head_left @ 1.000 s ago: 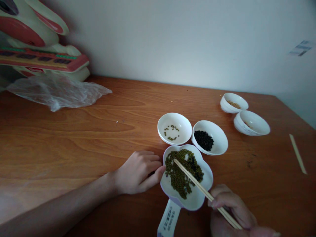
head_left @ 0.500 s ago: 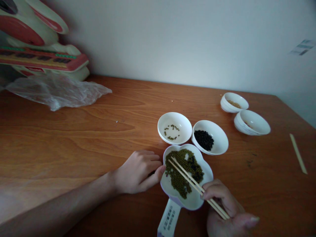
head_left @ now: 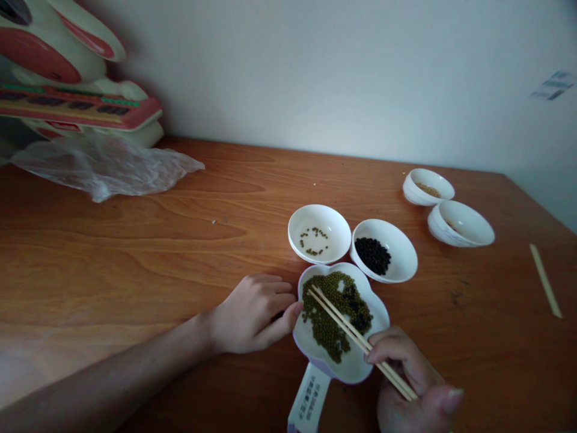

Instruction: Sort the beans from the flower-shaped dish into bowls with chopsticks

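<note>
My right hand [head_left: 412, 379] is closed around a pair of chopsticks [head_left: 347, 328]. Their tips rest among green mung beans [head_left: 322, 328] in a white, flower-shaped dish [head_left: 358, 367] with a pale purple edge. Some black beans [head_left: 359, 310] are mixed in on the dish's right side. My left hand [head_left: 256, 316] lies on the table at the dish's left, fingers curled, its thumb holding the rim. Just behind the dish stand a white bowl [head_left: 336, 225] with a few mung beans and another white bowl [head_left: 403, 261] with black beans.
Two more white bowls stand at the back right; the farther bowl [head_left: 409, 189] holds yellowish grains, the nearer bowl [head_left: 466, 234] shows little inside. A thin wooden strip [head_left: 546, 281] lies at far right. A plastic bag [head_left: 112, 168] and a rabbit-shaped toy keyboard [head_left: 90, 117] occupy the back left.
My right thumb has shifted slightly left, and the chopsticks' rear ends with it. The left hand, the dish and the bowls have stayed in place.
</note>
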{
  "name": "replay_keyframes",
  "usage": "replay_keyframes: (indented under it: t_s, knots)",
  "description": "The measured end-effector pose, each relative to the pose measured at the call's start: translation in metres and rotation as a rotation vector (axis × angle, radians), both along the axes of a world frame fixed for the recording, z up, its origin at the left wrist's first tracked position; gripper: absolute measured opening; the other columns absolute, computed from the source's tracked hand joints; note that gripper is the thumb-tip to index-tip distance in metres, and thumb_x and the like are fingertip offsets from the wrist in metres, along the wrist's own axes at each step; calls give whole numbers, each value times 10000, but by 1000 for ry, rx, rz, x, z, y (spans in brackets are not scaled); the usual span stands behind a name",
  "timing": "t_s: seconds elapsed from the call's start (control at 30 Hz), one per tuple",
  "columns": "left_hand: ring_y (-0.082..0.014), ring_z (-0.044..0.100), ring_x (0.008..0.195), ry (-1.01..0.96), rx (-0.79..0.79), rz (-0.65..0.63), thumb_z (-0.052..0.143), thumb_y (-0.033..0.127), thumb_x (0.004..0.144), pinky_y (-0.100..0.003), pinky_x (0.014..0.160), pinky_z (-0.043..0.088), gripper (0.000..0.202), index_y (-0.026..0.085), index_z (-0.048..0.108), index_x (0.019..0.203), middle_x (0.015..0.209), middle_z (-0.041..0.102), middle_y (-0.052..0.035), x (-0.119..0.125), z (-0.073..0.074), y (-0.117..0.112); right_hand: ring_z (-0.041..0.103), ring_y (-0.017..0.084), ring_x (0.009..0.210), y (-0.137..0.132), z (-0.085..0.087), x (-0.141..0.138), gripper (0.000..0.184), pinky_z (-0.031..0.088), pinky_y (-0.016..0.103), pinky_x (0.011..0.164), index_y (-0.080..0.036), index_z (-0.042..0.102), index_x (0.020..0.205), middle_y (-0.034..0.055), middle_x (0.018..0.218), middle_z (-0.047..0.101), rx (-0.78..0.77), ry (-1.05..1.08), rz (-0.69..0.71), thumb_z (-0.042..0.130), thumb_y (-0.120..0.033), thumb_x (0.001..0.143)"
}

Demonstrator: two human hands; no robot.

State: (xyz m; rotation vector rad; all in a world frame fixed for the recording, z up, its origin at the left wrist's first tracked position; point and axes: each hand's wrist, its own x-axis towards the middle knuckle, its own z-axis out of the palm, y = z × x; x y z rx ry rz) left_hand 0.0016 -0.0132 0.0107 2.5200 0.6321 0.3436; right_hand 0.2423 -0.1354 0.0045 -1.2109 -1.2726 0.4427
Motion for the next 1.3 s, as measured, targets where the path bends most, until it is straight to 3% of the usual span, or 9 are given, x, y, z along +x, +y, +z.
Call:
replay_keyframes:
  t_s: [0.2,0.43,0.6,0.7,0.9,1.3]
  knots:
    - [-158,524,716,-8,8,-5,336,301,1094,-319,701,367,379,186,532,790,787,601,-28,0,0,0,636,177,543,-4,-16,11,730,468,298,467,-191,717,633,56,566,645,12,-10,5,265,-575,1059]
    - [-157,515,712,-6,15,0,329,308,1097,-326,688,352,383,189,521,789,785,594,-21,1,-1,1,622,162,548,-1,-9,1,641,444,288,471,-191,697,662,43,579,642,45,-24,-7,300,-476,1076]
    - [-157,512,713,-10,8,-10,332,306,1096,-323,691,354,374,190,519,793,786,586,-18,1,0,0,585,159,544,1,-1,-9,590,379,295,458,-191,659,642,34,569,599,60,-23,-88,363,-489,1057]
    - [-158,512,714,-6,14,-11,332,305,1097,-324,696,353,376,189,518,792,789,590,-19,0,-1,1,595,160,569,1,0,-9,588,385,290,468,-191,666,669,36,592,608,52,-64,-42,345,-478,1069]
    - [-155,522,713,-7,5,-8,334,298,1095,-316,688,353,375,188,524,792,784,594,-20,0,-1,0,582,154,549,1,4,-8,713,384,287,461,-195,670,670,33,599,613,17,-25,-15,256,-637,1047]
    - [-154,514,704,-15,12,-6,332,308,1095,-319,686,354,387,186,526,784,778,593,-20,0,0,1,602,166,562,0,-2,-14,648,458,304,520,-191,658,612,34,561,604,34,29,-133,324,-501,1073]
